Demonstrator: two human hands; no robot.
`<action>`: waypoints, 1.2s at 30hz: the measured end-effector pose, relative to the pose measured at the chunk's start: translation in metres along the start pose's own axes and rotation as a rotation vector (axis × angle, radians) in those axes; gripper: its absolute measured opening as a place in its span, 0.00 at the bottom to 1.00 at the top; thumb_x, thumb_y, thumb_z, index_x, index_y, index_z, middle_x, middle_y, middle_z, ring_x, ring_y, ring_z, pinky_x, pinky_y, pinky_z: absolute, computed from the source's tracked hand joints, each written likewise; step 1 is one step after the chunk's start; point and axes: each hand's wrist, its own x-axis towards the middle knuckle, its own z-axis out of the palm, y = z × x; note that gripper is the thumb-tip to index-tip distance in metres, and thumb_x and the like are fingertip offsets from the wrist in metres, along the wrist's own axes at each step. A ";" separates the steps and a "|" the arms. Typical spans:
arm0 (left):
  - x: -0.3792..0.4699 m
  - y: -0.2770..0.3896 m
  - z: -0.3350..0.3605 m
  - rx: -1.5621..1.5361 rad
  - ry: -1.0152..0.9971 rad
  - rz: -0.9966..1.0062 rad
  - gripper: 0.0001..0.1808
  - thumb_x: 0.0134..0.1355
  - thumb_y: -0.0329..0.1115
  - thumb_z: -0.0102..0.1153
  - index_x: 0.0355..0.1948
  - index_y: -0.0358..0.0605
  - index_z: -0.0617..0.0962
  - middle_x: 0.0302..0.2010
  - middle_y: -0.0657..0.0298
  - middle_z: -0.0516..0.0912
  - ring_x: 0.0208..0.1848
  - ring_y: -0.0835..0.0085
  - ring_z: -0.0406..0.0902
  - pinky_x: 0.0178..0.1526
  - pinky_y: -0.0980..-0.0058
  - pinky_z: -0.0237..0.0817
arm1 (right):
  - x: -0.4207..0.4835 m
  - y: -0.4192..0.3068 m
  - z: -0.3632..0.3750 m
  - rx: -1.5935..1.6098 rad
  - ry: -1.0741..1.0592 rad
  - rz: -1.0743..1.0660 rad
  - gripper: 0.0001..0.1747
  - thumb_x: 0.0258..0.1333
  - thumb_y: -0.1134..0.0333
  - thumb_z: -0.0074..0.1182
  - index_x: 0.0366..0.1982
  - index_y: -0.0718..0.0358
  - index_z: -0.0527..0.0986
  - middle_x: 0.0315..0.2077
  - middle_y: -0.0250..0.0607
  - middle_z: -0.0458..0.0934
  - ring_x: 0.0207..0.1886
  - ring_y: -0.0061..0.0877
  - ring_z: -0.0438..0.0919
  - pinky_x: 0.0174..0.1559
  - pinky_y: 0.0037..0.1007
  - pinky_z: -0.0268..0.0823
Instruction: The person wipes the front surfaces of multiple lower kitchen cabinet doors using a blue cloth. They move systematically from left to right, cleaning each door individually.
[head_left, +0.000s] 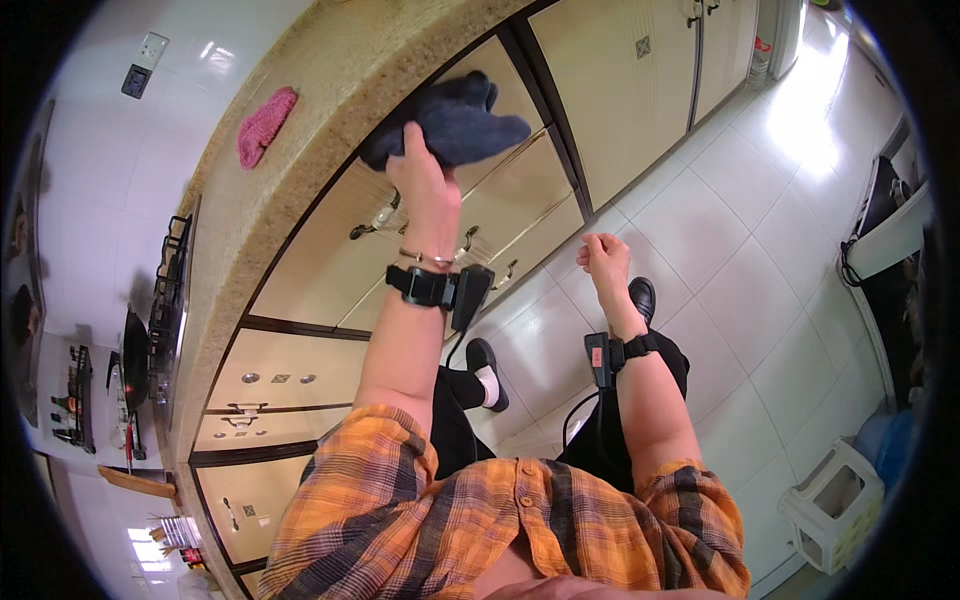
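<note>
My left hand (427, 176) grips a dark blue cloth (465, 124), which hangs in folds in front of a cream drawer front (495, 75) just below the counter's edge. Part of the cloth is blurred, and some of my fingers are hidden behind it. Lower and to the right, my right hand (606, 259) is held over the tiled floor with curled fingers and nothing seen in it. On the speckled stone countertop (330, 97) lies a crumpled pink cloth (267, 127), to the left of my left hand and apart from it.
Cream cabinets with metal handles (375, 217) run below the counter. A gas hob (169, 300) and a black wok (135, 360) are at the left. A wall socket (152, 49) is above the counter. A white plastic stool (832, 502) stands on the floor at the lower right.
</note>
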 end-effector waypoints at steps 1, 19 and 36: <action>-0.006 -0.005 -0.010 -0.018 -0.037 0.010 0.16 0.68 0.35 0.52 0.52 0.38 0.72 0.50 0.61 0.78 0.48 0.69 0.79 0.50 0.70 0.74 | 0.001 0.000 0.001 0.006 -0.009 0.014 0.13 0.57 0.65 0.54 0.33 0.69 0.79 0.22 0.37 0.80 0.22 0.20 0.78 0.25 0.22 0.68; -0.008 -0.054 -0.027 0.126 0.110 -0.296 0.21 0.67 0.36 0.55 0.57 0.41 0.68 0.54 0.57 0.75 0.51 0.65 0.78 0.46 0.60 0.76 | -0.003 0.000 0.018 0.001 -0.046 -0.023 0.13 0.57 0.67 0.53 0.31 0.72 0.78 0.20 0.37 0.79 0.21 0.20 0.77 0.26 0.23 0.69; -0.013 -0.040 -0.007 0.023 -0.087 -0.198 0.14 0.69 0.37 0.51 0.47 0.36 0.73 0.45 0.60 0.80 0.42 0.71 0.81 0.44 0.68 0.76 | -0.003 0.005 0.024 -0.126 -0.077 0.030 0.12 0.59 0.65 0.51 0.35 0.67 0.79 0.24 0.36 0.80 0.25 0.20 0.79 0.28 0.21 0.68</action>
